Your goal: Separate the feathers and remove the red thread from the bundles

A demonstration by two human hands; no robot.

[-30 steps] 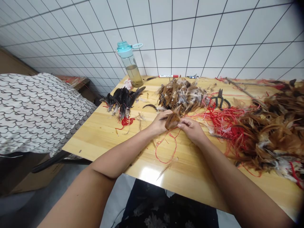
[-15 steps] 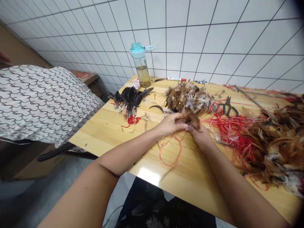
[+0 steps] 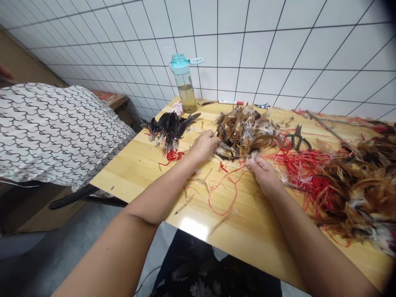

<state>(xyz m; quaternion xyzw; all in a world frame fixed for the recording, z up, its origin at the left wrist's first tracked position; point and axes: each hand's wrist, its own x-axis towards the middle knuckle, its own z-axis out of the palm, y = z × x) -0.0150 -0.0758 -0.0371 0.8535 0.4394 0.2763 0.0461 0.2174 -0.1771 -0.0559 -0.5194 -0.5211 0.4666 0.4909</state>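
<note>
Leftward, my left hand [image 3: 204,144] has shifted beside the pile [image 3: 236,123], grip hidden from me; my right hand [image 3: 262,169] pinches the tuft [image 3: 264,142] at the pile's near-right edge, base-first, presumably sparing its plumes.

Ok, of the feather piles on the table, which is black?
The leftmost pile, just in front of the water bottle, with red thread at its near end. The middle pile and the rightmost pile are mostly brown.
</note>
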